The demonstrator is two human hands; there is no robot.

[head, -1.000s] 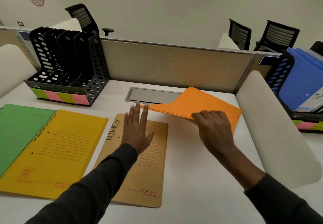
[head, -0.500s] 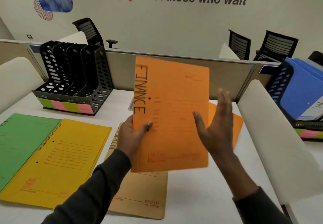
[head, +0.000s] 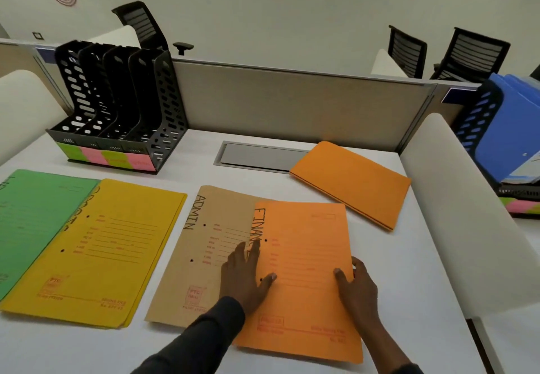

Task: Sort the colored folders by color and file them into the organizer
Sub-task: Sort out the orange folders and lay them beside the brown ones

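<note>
Orange FINANCE folder [head: 304,256], lengthwise away, spine left

left sleeve [head: 201,341]: long, dark charcoal, to wrist | right sleeve [head: 407,369]: same dark fabric | left hand [head: 244,281], right hand [head: 358,290]: bare

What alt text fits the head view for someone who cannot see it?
A person's left hand and right hand hold an orange FINANCE folder flat on a white desk, overlapping a tan ADMIN folder. A yellow folder and green folder lie left, an orange stack back right, a black organizer back left.
</note>
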